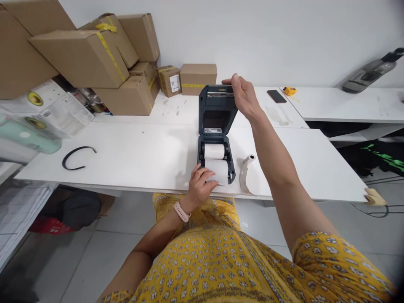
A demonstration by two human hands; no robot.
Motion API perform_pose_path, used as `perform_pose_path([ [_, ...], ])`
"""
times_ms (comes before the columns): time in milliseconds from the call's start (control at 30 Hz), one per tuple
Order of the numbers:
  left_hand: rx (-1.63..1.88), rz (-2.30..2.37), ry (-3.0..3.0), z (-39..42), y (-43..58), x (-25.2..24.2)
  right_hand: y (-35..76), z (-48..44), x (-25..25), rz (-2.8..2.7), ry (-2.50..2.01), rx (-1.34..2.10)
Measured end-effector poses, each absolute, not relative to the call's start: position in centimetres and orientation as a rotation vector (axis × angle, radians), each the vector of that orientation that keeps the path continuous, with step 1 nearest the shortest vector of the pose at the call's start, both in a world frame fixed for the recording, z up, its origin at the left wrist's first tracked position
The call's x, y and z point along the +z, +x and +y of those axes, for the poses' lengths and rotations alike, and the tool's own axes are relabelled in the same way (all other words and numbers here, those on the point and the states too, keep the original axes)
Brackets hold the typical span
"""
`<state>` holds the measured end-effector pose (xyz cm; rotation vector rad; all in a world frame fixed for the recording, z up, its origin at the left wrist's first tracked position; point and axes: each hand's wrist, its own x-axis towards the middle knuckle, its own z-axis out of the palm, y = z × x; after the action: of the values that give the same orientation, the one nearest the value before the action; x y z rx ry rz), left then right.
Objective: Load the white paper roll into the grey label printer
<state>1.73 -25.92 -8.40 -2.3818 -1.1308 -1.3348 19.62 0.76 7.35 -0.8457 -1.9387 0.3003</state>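
The printer (231,166) on my smooth white table (151,155) is hard, dark-blue plastic, boxy with clipped corners. Inside sits a smooth white paper roll (214,151); right of the printer is a slim roll (245,166) with a ragged, curling tail. The printer's long axis runs away from me, its lid (217,120) raised at the far end, the paper strip (220,171) pointing at me. My right hand (243,96) grips the lid's upper right corner; my left hand (201,183) touches the strip, whether pinching I cannot tell.

Bright diffuse light; soft shadows on tabletop (142,155); right corners darkened
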Motion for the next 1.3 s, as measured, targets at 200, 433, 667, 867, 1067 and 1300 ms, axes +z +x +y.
perform_pose_path([
  [200, -1.435, -1.12, -2.423, -28.0, 2.2, -9.6, 20.4, -10.2, 4.2, -1.872, -0.737, 0.091],
  [433, -1.349, -1.115, -2.314, -28.9, 2.2, -9.7, 22.0, -20.7, -4.0, -2.039, -0.675, -0.056],
  [667, -1.414, -1.126, -2.117, -28.4, 1.6, -10.3, 21.7, -23.3, -9.0, -2.021, -0.769, -0.039],
  [867, -1.543, -1.177, -2.288, -25.2, 0.8, -10.0, 20.0, -23.7, -11.3, -1.793, -0.813, 0.005],
  [1067, -1.669, -1.204, -2.241, -24.4, 1.4, -11.1, 19.9, -23.8, -12.4, -1.761, -0.862, 0.033],
  [1300, -1.719, -1.311, -2.2, -23.8, 1.6, -12.5, 19.5, -23.7, -13.5, -1.682, -0.836, 0.02],
])
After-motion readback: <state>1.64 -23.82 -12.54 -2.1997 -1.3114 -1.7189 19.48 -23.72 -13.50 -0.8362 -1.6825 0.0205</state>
